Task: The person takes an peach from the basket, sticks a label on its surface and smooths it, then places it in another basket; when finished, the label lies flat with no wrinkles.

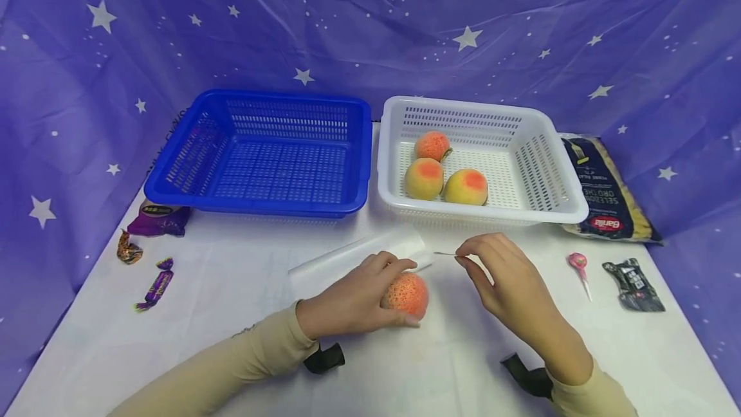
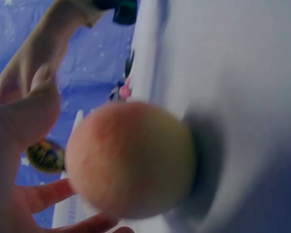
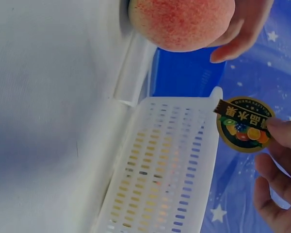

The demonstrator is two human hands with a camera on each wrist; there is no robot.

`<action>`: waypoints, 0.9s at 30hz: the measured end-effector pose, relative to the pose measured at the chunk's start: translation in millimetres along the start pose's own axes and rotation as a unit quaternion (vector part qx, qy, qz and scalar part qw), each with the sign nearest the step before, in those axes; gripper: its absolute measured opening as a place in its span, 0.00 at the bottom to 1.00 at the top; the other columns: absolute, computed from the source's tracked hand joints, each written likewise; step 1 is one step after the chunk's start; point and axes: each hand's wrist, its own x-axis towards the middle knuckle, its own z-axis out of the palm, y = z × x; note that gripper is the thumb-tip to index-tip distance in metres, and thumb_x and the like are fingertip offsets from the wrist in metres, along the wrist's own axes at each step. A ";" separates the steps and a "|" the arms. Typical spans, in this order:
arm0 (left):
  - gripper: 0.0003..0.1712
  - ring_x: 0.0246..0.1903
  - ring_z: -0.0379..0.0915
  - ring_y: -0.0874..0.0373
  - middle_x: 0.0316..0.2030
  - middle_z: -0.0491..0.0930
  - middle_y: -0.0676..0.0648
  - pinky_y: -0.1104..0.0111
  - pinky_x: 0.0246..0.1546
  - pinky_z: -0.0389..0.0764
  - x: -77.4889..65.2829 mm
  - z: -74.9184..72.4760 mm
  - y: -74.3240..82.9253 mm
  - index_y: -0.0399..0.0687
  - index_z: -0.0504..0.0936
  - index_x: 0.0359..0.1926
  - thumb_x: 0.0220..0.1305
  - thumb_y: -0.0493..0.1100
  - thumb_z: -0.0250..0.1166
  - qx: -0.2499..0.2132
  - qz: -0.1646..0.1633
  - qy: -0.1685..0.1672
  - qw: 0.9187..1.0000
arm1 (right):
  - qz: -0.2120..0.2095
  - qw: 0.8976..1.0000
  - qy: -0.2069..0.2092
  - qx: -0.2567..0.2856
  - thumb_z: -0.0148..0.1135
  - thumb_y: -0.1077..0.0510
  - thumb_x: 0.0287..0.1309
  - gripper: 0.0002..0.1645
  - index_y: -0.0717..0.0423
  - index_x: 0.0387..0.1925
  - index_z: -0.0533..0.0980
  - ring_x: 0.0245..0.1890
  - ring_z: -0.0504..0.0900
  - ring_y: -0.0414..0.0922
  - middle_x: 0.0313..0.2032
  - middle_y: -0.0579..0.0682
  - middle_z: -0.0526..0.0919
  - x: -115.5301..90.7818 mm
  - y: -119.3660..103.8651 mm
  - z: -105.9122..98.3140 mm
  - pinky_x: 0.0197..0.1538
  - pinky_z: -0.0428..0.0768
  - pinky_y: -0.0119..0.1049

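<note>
My left hand grips a peach with a red, speckled top, thumb on the near side and fingers on the far side. The peach stays low over the white table, its yellowish underside showing in the left wrist view. To its right, my right hand pinches a round fruit sticker by its edge between thumb and forefinger. Gold-rimmed and dark, the sticker bears printed fruit and a banner with characters. It appears edge-on in the head view, apart from the peach.
A white roll lies behind the left hand. At the back stand a blue basket and a white basket with several peaches. Wrapped candies lie left; a lollipop, black packet and pasta bag lie right.
</note>
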 end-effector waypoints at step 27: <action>0.42 0.46 0.72 0.52 0.54 0.61 0.47 0.60 0.40 0.77 8.9 -20.1 -16.6 0.57 0.60 0.60 0.45 0.36 0.70 -0.502 -0.012 -0.067 0.862 | 0.324 0.841 -0.111 0.419 0.59 0.62 0.54 0.11 0.60 0.38 0.68 0.34 0.77 0.42 0.35 0.52 0.75 9.1 -33.4 -10.3 0.37 0.76 0.33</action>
